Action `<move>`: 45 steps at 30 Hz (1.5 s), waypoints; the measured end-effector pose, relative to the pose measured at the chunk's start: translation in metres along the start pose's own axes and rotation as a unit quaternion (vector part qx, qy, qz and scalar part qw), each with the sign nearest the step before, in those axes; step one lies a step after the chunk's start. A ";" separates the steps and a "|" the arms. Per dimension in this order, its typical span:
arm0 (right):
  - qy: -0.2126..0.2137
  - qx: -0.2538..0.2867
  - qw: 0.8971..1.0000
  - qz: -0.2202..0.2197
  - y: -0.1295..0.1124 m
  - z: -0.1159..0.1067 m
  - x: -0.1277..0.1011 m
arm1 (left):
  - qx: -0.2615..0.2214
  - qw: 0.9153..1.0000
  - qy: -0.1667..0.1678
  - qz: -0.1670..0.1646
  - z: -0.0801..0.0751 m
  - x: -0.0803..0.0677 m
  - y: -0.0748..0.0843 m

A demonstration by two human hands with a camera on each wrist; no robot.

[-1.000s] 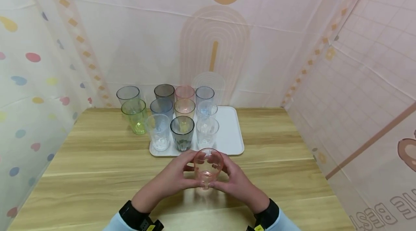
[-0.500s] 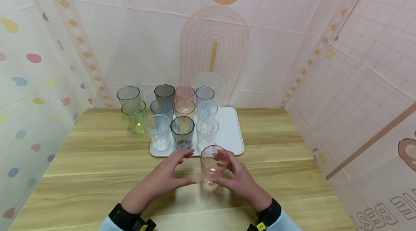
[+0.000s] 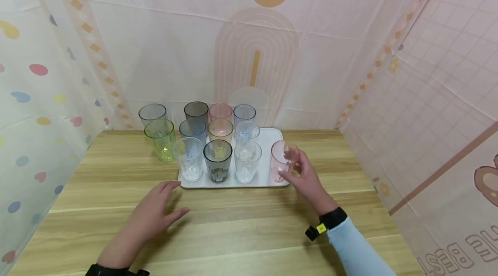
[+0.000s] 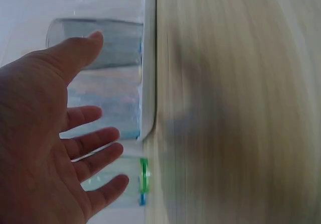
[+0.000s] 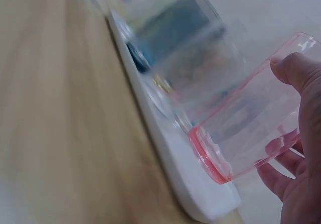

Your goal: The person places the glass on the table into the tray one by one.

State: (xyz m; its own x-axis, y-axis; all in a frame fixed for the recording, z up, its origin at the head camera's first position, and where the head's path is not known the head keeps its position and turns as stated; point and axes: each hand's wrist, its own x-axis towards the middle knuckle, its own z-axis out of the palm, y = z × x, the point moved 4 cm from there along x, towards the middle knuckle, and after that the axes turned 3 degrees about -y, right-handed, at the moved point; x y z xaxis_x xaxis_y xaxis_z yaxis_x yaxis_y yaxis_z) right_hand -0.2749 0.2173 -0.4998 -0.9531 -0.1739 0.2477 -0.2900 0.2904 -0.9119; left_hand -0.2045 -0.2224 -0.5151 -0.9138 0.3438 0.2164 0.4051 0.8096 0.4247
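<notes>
My right hand [image 3: 309,183] grips a pink see-through cup [image 3: 277,170] over the front right part of the white tray [image 3: 269,135]. In the right wrist view the thumb lies on one side of the pink cup [image 5: 246,118] and fingers are on the other, its base close over the tray. To its left stands a clear cup [image 3: 247,163], then a dark grey cup [image 3: 218,163] and another clear cup [image 3: 190,161]. My left hand [image 3: 145,213] holds nothing, fingers spread, near the tray's front left corner. Its thumb overlaps the grey cup [image 4: 118,45] in the left wrist view.
Behind the front row stand blue [image 3: 193,129], amber [image 3: 220,128] and more tinted cups on the tray. Left of the tray, a green cup [image 3: 161,140] and a greyish cup [image 3: 152,114] are on the wooden table [image 3: 233,228]. Patterned cloth [image 3: 175,51] surrounds the table.
My left hand has let go of the pink cup and drawn back to the left. The right hand has carried the cup rightward and away from me, over the tray.
</notes>
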 end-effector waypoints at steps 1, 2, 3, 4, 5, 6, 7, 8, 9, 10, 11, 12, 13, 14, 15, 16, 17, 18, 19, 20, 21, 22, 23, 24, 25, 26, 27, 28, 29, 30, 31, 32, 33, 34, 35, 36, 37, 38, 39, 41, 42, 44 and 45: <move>0.005 -0.001 1.000 0.004 0.002 -0.003 0.009 | 0.008 1.000 -0.001 -0.003 -0.001 -0.002 -0.003; 0.009 -0.002 1.000 0.007 0.005 -0.006 0.018 | 0.013 1.000 -0.001 -0.006 -0.002 -0.003 -0.006; 0.013 -0.003 1.000 0.011 0.008 -0.008 0.027 | 0.018 1.000 -0.002 -0.007 -0.002 -0.004 -0.008; 0.015 -0.004 1.000 0.016 0.011 -0.010 0.036 | 0.024 1.000 -0.002 -0.010 -0.002 -0.005 -0.010; 0.017 0.000 1.000 0.020 0.012 -0.011 0.044 | 0.029 1.000 -0.002 -0.011 -0.002 -0.006 -0.012; 0.018 -0.003 1.000 0.025 0.014 -0.011 0.053 | 0.034 0.999 -0.002 -0.013 -0.001 -0.007 -0.014; 0.018 -0.004 0.999 0.029 0.015 -0.011 0.062 | 0.039 0.999 -0.001 -0.014 -0.001 -0.008 -0.015; 0.017 -0.002 0.999 0.034 0.017 -0.011 0.070 | 0.043 0.999 0.001 -0.016 -0.001 -0.009 -0.017; 0.014 0.000 0.999 0.036 0.018 -0.009 0.079 | 0.047 0.999 0.001 -0.019 -0.001 -0.011 -0.018; 0.012 0.000 0.999 0.038 0.019 -0.009 0.087 | 0.050 0.999 0.002 -0.023 -0.001 -0.012 -0.019; 0.010 0.004 0.999 0.039 0.020 -0.008 0.095 | 0.052 0.998 0.001 -0.026 -0.001 -0.013 -0.019; 0.009 0.005 0.999 0.043 0.020 -0.007 0.103 | 0.054 0.998 0.000 -0.029 -0.001 -0.014 -0.020; 0.010 0.008 0.999 0.045 0.020 -0.006 0.111 | 0.055 0.998 -0.001 -0.032 -0.001 -0.014 -0.020; 0.012 0.008 0.999 0.046 0.020 -0.006 0.119 | 0.056 0.998 -0.004 -0.035 -0.001 -0.014 -0.021; 0.016 0.009 0.999 0.045 0.020 -0.005 0.126 | 0.056 0.998 -0.005 -0.036 -0.001 -0.014 -0.021; 0.020 0.008 0.999 0.047 0.020 -0.005 0.132 | 0.055 0.998 -0.007 -0.037 -0.001 -0.014 -0.022; 0.026 0.005 0.998 0.049 0.019 -0.004 0.138 | 0.055 0.998 -0.010 -0.039 0.000 -0.014 -0.024; 0.029 -0.002 0.998 0.051 0.020 -0.003 0.144 | 0.054 0.998 -0.009 -0.039 0.000 -0.014 -0.025; 0.032 -0.009 0.998 0.052 0.021 -0.002 0.149 | 0.054 0.998 -0.010 -0.039 0.001 -0.015 -0.026; 0.032 -0.014 0.998 0.055 0.022 -0.001 0.153 | 0.053 0.998 -0.010 -0.039 0.001 -0.015 -0.027; 0.032 -0.018 0.998 0.059 0.023 0.001 0.157 | 0.052 0.998 -0.009 -0.040 0.001 -0.016 -0.028; 0.031 -0.022 0.997 0.063 0.024 0.002 0.160 | 0.051 0.998 -0.009 -0.040 0.002 -0.016 -0.029; 0.029 -0.027 0.997 0.066 0.027 0.003 0.162 | 0.050 0.998 -0.009 -0.040 0.002 -0.017 -0.030; 0.027 -0.028 0.997 0.068 0.030 0.004 0.165 | 0.049 0.998 -0.008 -0.040 0.002 -0.017 -0.030; 0.025 -0.029 0.997 0.071 0.031 0.004 0.167 | 0.049 0.998 -0.010 -0.041 0.002 -0.017 -0.031; 0.024 -0.028 0.997 0.074 0.034 0.005 0.169 | 0.048 0.998 -0.011 -0.042 0.002 -0.017 -0.031; 0.022 -0.029 0.996 0.077 0.036 0.006 0.171 | 0.048 0.998 -0.013 -0.044 0.002 -0.017 -0.032; 0.020 -0.030 0.996 0.079 0.039 0.007 0.172 | 0.048 0.998 -0.014 -0.045 0.002 -0.017 -0.032; 0.018 -0.029 0.996 0.083 0.041 0.008 0.174 | 0.047 0.998 -0.015 -0.047 0.002 -0.017 -0.032; 0.016 -0.030 0.996 0.088 0.043 0.009 0.175 | 0.046 0.998 -0.015 -0.050 0.002 -0.017 -0.033; 0.014 -0.031 0.995 0.095 0.045 0.010 0.175 | 0.046 0.998 -0.014 -0.052 0.001 -0.017 -0.033; 0.013 -0.032 0.994 0.102 0.048 0.011 0.176 | 0.046 0.997 -0.013 -0.053 0.000 -0.018 -0.033; 0.013 -0.034 0.994 0.107 0.050 0.012 0.176 | 0.045 0.997 -0.011 -0.054 -0.001 -0.018 -0.033; 0.013 -0.035 0.993 0.113 0.051 0.013 0.176 | 0.044 0.997 -0.010 -0.055 -0.002 -0.019 -0.033; 0.014 -0.036 0.992 0.117 0.052 0.014 0.176 | 0.044 0.997 -0.009 -0.056 -0.002 -0.019 -0.033; 0.015 -0.039 0.992 0.121 0.052 0.015 0.175 | 0.044 0.997 -0.008 -0.057 -0.003 -0.019 -0.034; 0.017 -0.038 0.992 0.122 0.052 0.016 0.175 | 0.043 0.997 -0.007 -0.058 -0.003 -0.019 -0.034; 0.019 -0.038 0.992 0.122 0.052 0.016 0.175 | 0.042 0.997 -0.007 -0.059 -0.004 -0.019 -0.034; 0.021 -0.039 0.992 0.121 0.051 0.017 0.175 | 0.041 0.997 -0.008 -0.060 -0.004 -0.019 -0.034; 0.023 -0.040 0.992 0.120 0.050 0.018 0.175 | 0.040 0.997 -0.007 -0.061 -0.004 -0.019 -0.035; 0.024 -0.041 0.992 0.121 0.050 0.019 0.175 | 0.039 0.997 -0.006 -0.061 -0.004 -0.019 -0.035; 0.024 -0.048 0.991 0.122 0.049 0.019 0.175 | 0.039 0.997 -0.002 -0.059 -0.004 -0.019 -0.034; 0.025 -0.050 0.991 0.124 0.049 0.019 0.175 | 0.039 0.998 0.000 -0.058 -0.004 -0.019 -0.034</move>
State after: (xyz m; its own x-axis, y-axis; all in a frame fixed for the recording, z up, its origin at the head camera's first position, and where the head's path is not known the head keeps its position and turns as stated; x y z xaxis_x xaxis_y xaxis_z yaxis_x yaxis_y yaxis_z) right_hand -0.4540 0.1828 -0.5070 -0.9985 -0.0399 0.0379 -0.0510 0.4111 -0.9102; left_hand -0.2003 -0.2585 -0.5297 -0.9545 0.2455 0.1694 0.2930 0.8785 0.3773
